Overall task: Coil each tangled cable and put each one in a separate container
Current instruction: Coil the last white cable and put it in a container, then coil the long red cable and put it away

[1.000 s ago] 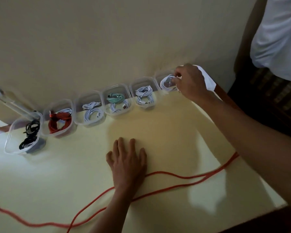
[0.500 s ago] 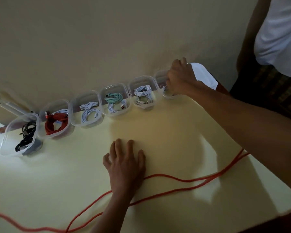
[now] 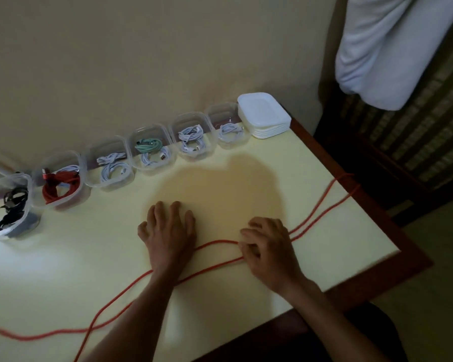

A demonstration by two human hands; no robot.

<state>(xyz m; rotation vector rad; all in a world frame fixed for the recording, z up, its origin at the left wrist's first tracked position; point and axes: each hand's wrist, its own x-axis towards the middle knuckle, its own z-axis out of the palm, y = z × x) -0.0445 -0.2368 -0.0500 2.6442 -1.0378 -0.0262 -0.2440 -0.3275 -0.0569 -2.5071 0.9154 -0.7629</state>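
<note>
A long red cable (image 3: pixel 220 267) lies in two strands across the pale yellow table (image 3: pixel 63 270), running lower left to upper right over its right edge. The left hand (image 3: pixel 169 236) rests flat and spread; the right hand (image 3: pixel 268 248) curls onto the strands

Likely home room. Pale yellow table (image 3: pixel 115 257) with dark wood edge pushed against plain beige wall (image 3: pixel 141 61), upper left. White cloth (image 3: pixel 392 48) hanging, upper right, over dark striped woven panel (image 3: pixel 429 131). Small plastic household tubs (image 3: pixel 152 131) lined along wall.
</note>
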